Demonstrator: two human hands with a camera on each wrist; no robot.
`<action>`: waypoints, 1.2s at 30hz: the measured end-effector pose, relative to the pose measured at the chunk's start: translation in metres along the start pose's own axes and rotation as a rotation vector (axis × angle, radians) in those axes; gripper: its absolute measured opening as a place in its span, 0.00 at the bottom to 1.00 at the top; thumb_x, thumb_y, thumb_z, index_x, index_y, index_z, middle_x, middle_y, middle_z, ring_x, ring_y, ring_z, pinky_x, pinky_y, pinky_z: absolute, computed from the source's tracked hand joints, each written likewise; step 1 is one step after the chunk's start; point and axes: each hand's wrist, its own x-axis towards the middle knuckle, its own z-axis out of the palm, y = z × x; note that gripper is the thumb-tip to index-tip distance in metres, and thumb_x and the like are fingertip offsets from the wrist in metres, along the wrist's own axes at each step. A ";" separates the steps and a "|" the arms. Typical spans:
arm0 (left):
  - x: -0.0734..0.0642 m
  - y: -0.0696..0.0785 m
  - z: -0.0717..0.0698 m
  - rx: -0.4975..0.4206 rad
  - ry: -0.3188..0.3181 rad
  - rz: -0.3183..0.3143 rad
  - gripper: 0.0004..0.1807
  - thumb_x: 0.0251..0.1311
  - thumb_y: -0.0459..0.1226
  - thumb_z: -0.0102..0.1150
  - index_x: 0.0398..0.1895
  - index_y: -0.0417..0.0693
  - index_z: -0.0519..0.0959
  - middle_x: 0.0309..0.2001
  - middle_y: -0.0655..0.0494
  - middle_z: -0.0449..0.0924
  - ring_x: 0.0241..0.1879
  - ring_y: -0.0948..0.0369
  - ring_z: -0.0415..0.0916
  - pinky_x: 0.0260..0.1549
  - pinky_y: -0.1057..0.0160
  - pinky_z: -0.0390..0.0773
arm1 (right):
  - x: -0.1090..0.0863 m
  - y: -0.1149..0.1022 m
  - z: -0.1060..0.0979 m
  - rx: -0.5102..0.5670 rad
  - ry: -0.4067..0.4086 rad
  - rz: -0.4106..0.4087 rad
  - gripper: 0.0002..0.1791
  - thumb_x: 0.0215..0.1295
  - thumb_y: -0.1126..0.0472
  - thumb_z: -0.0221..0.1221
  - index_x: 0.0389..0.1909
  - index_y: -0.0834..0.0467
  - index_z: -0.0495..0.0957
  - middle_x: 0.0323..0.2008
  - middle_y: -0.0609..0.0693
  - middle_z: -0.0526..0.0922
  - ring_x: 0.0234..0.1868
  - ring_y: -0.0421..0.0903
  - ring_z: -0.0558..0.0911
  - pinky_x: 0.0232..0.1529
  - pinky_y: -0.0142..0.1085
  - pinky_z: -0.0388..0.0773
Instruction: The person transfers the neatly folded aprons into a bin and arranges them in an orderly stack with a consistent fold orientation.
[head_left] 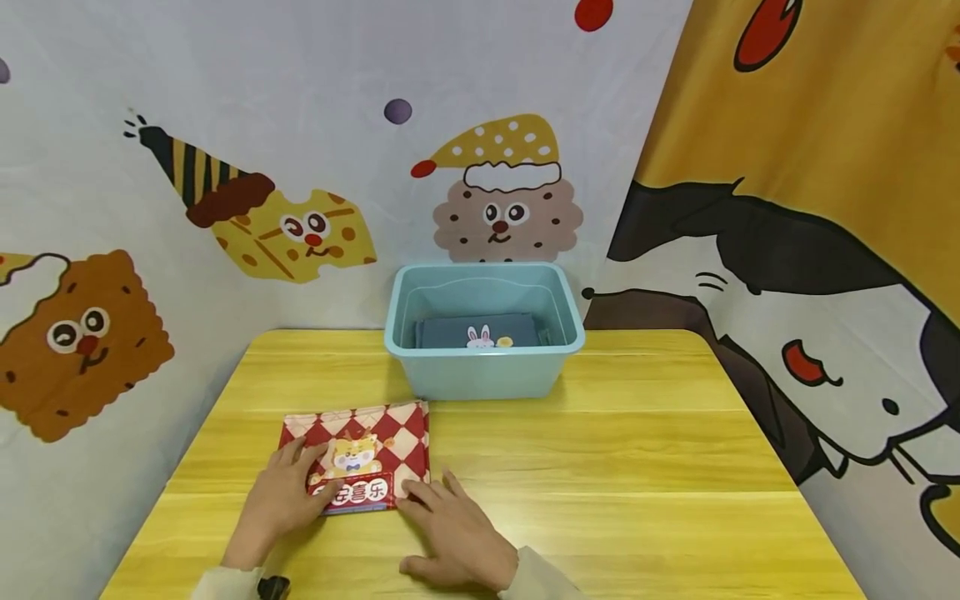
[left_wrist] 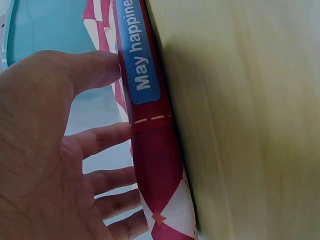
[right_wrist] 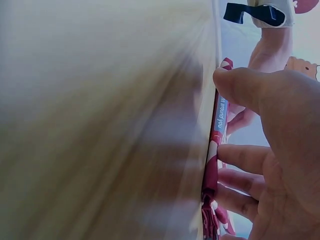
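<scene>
A folded red-and-cream checked cloth lies flat on the table, left of the middle, with a cartoon animal and white lettering on top. Its near folded edge bears a blue strip with print. My left hand rests on the cloth's left part, fingers spread and fairly straight. At the lower right corner, fingertips of my right hand touch the cloth, while its thumb lies off to the near side. Stacked fabric layers show at one end in the right wrist view.
A light blue plastic basin stands at the table's back edge, behind the cloth. Inside it lies a dark grey-blue folded item with a rabbit picture. The yellow wood-grain table meets a printed curtain at the back.
</scene>
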 end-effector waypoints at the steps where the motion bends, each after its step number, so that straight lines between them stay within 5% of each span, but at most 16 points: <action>1: 0.000 0.002 0.001 0.001 0.003 0.003 0.40 0.61 0.57 0.66 0.69 0.41 0.73 0.71 0.26 0.63 0.68 0.26 0.61 0.57 0.24 0.69 | -0.003 0.001 0.000 0.002 0.007 -0.001 0.42 0.66 0.30 0.58 0.76 0.46 0.66 0.77 0.43 0.64 0.78 0.44 0.65 0.79 0.54 0.58; 21: 0.001 0.053 0.018 0.016 0.040 0.046 0.38 0.59 0.56 0.68 0.68 0.45 0.76 0.70 0.31 0.68 0.69 0.34 0.66 0.62 0.32 0.72 | -0.054 0.029 -0.005 0.174 0.028 0.076 0.36 0.69 0.36 0.60 0.74 0.45 0.69 0.76 0.43 0.66 0.74 0.48 0.69 0.78 0.59 0.57; 36: 0.007 0.084 0.025 0.026 0.059 0.097 0.37 0.59 0.58 0.68 0.66 0.46 0.77 0.69 0.33 0.70 0.68 0.37 0.68 0.60 0.34 0.74 | -0.078 0.046 -0.008 0.198 0.007 0.147 0.35 0.68 0.36 0.59 0.73 0.42 0.70 0.76 0.42 0.67 0.74 0.48 0.71 0.76 0.62 0.58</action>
